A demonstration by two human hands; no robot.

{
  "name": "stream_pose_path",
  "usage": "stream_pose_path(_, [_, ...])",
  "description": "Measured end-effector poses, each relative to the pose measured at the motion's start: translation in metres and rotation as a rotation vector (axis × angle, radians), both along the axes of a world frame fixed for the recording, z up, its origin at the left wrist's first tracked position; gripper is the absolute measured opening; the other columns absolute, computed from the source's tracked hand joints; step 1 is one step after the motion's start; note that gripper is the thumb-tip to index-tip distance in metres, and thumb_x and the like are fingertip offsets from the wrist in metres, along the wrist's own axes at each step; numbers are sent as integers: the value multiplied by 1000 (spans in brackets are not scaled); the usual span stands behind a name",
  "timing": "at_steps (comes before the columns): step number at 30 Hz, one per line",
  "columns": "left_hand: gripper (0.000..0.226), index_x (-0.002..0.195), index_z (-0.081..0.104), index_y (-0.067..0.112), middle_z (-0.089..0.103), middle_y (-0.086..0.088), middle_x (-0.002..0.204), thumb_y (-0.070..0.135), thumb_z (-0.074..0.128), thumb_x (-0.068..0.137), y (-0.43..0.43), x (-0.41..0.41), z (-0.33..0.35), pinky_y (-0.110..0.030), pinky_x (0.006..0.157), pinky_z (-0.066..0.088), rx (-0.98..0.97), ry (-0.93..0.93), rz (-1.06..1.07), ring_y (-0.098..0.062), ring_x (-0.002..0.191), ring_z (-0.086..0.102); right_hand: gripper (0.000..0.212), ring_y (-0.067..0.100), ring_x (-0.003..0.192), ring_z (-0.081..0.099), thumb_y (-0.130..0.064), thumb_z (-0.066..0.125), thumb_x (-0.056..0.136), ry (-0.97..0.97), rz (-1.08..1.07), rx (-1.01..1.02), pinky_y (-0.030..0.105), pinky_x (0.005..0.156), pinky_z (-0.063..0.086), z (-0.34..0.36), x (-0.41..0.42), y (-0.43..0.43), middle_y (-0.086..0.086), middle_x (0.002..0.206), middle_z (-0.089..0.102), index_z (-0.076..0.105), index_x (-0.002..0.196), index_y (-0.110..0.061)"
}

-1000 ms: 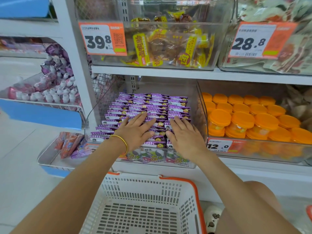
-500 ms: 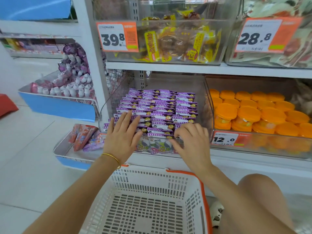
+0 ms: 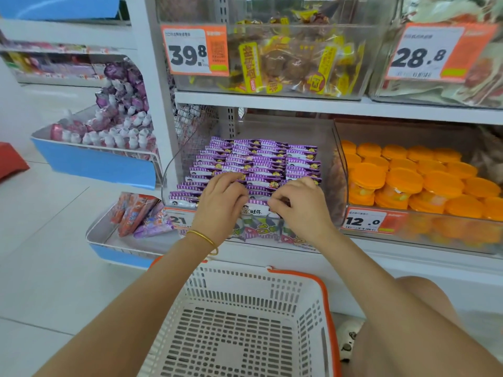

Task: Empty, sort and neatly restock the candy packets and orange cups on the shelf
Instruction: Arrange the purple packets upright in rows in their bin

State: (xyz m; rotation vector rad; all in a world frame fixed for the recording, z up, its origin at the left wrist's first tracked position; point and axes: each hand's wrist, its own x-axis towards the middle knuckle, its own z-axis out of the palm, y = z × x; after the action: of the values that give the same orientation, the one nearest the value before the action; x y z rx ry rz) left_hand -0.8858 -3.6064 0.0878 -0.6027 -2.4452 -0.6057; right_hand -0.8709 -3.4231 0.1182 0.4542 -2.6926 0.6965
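Observation:
Purple-and-white candy packets (image 3: 258, 161) stand in neat rows inside a clear bin (image 3: 336, 170) on the middle shelf. My left hand (image 3: 220, 205) curls its fingers over the front rows on the left side. My right hand (image 3: 299, 205) pinches the front packets at the bin's front edge. Orange cups (image 3: 413, 178) with orange lids fill the clear bin to the right, stacked in layers. A white basket with an orange rim (image 3: 245, 322) stands below my arms with nothing in it.
Price tags read 21 (image 3: 178, 220) and 12.0 (image 3: 363, 221) on the bin fronts. Bins of wrapped snacks (image 3: 285, 63) sit on the shelf above. A blue-fronted rack (image 3: 95, 164) with small bottles and a lower tray of packets (image 3: 136, 216) stand at the left. My knee (image 3: 424, 308) is at lower right.
Both hands went from lying flat on the packets to curling their fingers round the front rows. The view came closer to the shelf.

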Motion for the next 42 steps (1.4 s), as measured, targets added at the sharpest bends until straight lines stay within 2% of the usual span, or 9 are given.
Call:
stream_pose_path(3, [32, 84, 61, 6, 60, -15, 114, 25, 37, 93, 3, -5, 4, -49, 89, 46, -50, 22, 10, -38, 109, 54, 19, 13, 90, 39, -29, 57, 93, -71, 1, -118, 32, 79, 33, -1, -1, 0, -16, 66, 52, 65, 79, -18])
stream_pose_path(8, [31, 87, 62, 10, 61, -12, 113, 28, 38, 91, 4, -8, -10, -51, 84, 49, -177, -44, 5, -37, 107, 55, 13, 14, 92, 41, -26, 56, 93, -50, 23, 83, 30, 78, 29, -8, 0, 4, -11, 69, 52, 67, 88, -20])
stream_pose_path(12, [35, 82, 64, 9, 61, -13, 113, 31, 37, 87, 2, -4, 0, -42, 95, 41, -81, -96, -30, -36, 112, 52, 11, 15, 94, 48, -28, 59, 91, -119, 112, 132, 31, 78, 39, 3, -3, 7, -10, 74, 57, 68, 89, -22])
stream_pose_path(16, [49, 126, 56, 14, 48, -8, 140, 37, 27, 93, -2, 5, 4, -48, 110, 30, -128, -111, 45, -26, 133, 39, 15, 9, 92, 45, -29, 55, 93, 89, 10, -57, 27, 74, 38, 5, 7, 14, -10, 85, 65, 68, 92, -23])
stream_pose_path(20, [55, 141, 41, 27, 37, -1, 149, 41, 13, 96, 0, 14, -8, -48, 113, 22, -391, -158, 109, -21, 138, 35, 24, 16, 91, 50, -35, 49, 89, 338, -9, 115, 27, 76, 35, -26, 23, 18, -7, 88, 63, 66, 81, -20])
stream_pose_path(24, [57, 141, 41, 24, 37, -2, 149, 45, 11, 97, -5, 15, -7, -43, 116, 16, -287, -120, 104, -21, 140, 29, 28, 16, 90, 44, -44, 51, 83, 366, -84, 171, 32, 72, 37, -45, 23, 23, -4, 88, 58, 66, 78, -21])
stream_pose_path(27, [58, 141, 42, 18, 33, -6, 151, 44, 15, 96, -19, 17, -10, -45, 117, 11, -172, -107, 300, -23, 142, 25, 27, 16, 87, 43, -44, 55, 82, 393, -91, 152, 29, 73, 30, -47, 18, 21, -3, 86, 55, 64, 74, -21])
stream_pose_path(36, [67, 146, 30, 12, 28, -9, 153, 50, 12, 93, -24, -7, 7, -46, 117, 8, -110, -67, 394, -26, 143, 21, 27, 15, 90, 41, -44, 58, 78, 447, -89, 35, 29, 73, 29, -22, -7, 23, -5, 84, 57, 64, 69, -20])
stream_pose_path(42, [86, 148, 21, 8, 14, -10, 157, 59, -4, 83, -23, -41, 5, -40, 118, 0, -224, -208, 376, -24, 146, 8, 22, 12, 90, 38, -32, 79, 71, 346, -123, 23, 29, 73, 29, -25, -38, 25, -3, 84, 57, 64, 67, -17])
